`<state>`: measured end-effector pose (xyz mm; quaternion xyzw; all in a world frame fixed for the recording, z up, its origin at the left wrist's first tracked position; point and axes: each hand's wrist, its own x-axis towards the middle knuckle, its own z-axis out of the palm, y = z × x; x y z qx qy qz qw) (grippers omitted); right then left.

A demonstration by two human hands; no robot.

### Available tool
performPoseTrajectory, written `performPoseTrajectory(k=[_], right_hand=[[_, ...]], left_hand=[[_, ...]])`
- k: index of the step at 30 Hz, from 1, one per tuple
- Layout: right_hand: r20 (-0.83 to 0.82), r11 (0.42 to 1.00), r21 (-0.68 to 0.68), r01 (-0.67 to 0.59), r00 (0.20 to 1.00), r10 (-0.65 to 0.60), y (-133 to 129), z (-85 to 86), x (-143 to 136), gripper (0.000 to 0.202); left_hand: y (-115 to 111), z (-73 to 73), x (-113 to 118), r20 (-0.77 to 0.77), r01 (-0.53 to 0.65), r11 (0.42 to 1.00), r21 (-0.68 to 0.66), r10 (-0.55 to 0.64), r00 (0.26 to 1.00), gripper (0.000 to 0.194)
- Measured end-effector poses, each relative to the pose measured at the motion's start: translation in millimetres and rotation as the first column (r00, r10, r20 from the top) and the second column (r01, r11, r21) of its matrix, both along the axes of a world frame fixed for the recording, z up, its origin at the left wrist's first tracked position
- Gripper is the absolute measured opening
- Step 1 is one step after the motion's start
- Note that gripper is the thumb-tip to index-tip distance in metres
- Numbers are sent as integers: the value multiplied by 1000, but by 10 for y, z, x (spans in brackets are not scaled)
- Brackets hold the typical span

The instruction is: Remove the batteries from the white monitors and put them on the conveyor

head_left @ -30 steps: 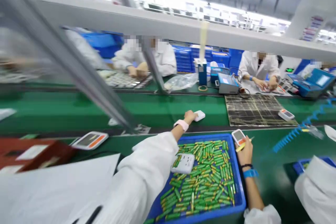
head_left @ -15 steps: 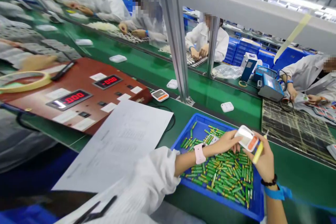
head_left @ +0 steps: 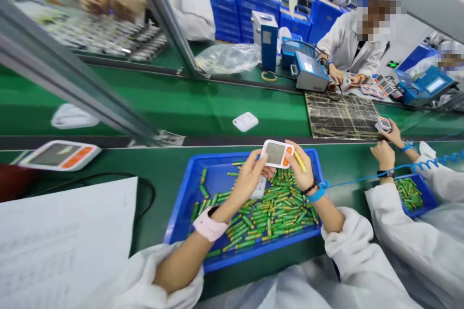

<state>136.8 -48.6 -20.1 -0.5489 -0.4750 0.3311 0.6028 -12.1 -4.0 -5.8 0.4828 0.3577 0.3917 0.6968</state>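
Observation:
My left hand (head_left: 248, 174) is closed on the left edge of a small white device (head_left: 275, 154) with a grey screen and orange buttons. The opposite edge is gripped by my right hand (head_left: 300, 169), its thumb at the buttons. A thin yellow pen-like tool (head_left: 300, 161) is also tucked in the right hand's fingers. The device is held screen up above a blue tray (head_left: 183, 203) of green batteries (head_left: 268, 207). Among the batteries, partly behind my left hand, lies another white piece (head_left: 259, 188).
A similar device (head_left: 60, 155) and a printed sheet (head_left: 68, 246) lie to the left. On the green belt rests a white unit (head_left: 245, 121). A metal post (head_left: 90, 77) rises at left. To my right, a co-worker's hands (head_left: 386, 145) work near a smaller battery tray (head_left: 420, 207).
The view has swung right, bringing the neighbouring co-worker's hands into sight. Both hands still hold the device, which now appears more level, its screen turned toward me.

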Motion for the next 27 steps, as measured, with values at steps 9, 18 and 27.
performPoseTrajectory(k=[9,18,27], right_hand=[[-55,999,-40,2,998,-4,-32,-18,-2,48],[161,989,47,-140,978,131,-128,111,-116,57],[105,950,165,-267,962,252,-248,221,-258,56]], left_hand=[[-12,-21,16,22,-34,998,-46,36,999,42],[18,0,40,213,102,887,-450,-5,977,37],[111,85,-20,222,-173,873,-457,300,928,38]])
